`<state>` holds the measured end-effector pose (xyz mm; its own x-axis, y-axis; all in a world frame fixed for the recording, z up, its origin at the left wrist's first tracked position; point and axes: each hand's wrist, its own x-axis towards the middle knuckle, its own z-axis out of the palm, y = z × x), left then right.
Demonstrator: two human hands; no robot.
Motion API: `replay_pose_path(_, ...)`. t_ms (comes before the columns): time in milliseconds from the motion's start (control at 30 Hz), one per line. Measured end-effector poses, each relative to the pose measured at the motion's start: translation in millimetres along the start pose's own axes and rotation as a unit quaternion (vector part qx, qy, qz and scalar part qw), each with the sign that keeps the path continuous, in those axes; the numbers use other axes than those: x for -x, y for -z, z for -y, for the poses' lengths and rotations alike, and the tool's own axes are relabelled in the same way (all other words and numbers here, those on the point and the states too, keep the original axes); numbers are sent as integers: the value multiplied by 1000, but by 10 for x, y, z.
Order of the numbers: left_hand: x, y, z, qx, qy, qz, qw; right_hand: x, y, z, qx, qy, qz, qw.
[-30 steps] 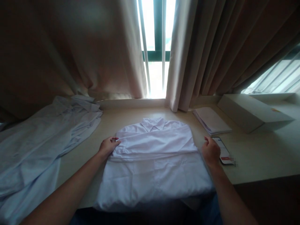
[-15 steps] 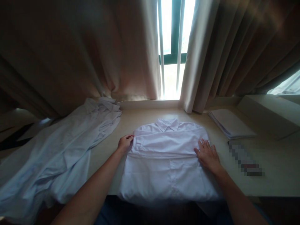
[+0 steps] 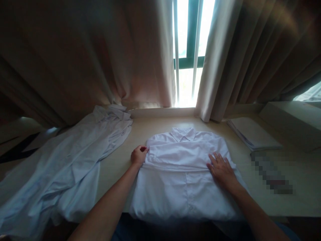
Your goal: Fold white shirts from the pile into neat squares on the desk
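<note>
A white collared shirt lies front up on the table before me, its collar toward the window and its sleeves laid across the chest. At the shirt's left edge, my left hand pinches the fabric near a cuff, thumb and fingers closed together. My right hand rests flat on the right side of the shirt, fingers spread over the folded sleeve. The shirt's lower end reaches the table's near edge, where it is dark and partly hidden.
A heap of white shirts covers the table's left side and hangs over its front edge. On the right are a folded white cloth, a blurred dark object and a pale box. Curtains frame a window behind.
My right hand has slid slightly inward and down over the shirt. My left hand stays at the left edge, its wrist turned a little. The whole view has shifted slightly.
</note>
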<state>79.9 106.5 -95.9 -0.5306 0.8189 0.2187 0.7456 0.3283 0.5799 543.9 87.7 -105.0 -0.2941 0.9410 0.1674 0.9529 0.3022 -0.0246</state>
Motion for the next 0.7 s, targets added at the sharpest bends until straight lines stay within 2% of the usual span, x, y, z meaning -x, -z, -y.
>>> replay_pose_path(100,-24,-12,4,-4,-2,-14,1000,-10,18,4,0,-9,-15,1000)
replay_pose_path(233,-96,65,20,14,-2,16,1000,17,-5,-14,-2,-29,-5,1000)
replay_pose_path(333,-94,183,-138,7,-4,12,1000,45,-15,-23,-6,-26,-1,1000)
replay_pose_path(400,18,232,-376,-20,-59,-19,998,54,-11,-17,-6,-21,-1,1000)
replay_pose_path(433,112,231,-522,-37,-114,-29,992,54,-8,-11,-4,-19,-1,1000)
replay_pose_path(500,348,160,-820,-52,-253,19,966,48,-5,7,4,-25,-3,1000)
replay_pose_path(533,468,96,-948,-67,-302,56,949,44,-5,17,7,-30,-4,1000)
replay_pose_path(567,575,22,-1047,-88,-319,90,939,40,-4,26,9,-36,-4,999)
replay_pose_path(633,703,-121,-1144,-129,-273,136,943,34,0,38,9,-43,0,999)
replay_pose_path(700,683,-206,-1111,-153,-189,132,961,32,10,43,3,-45,11,999)
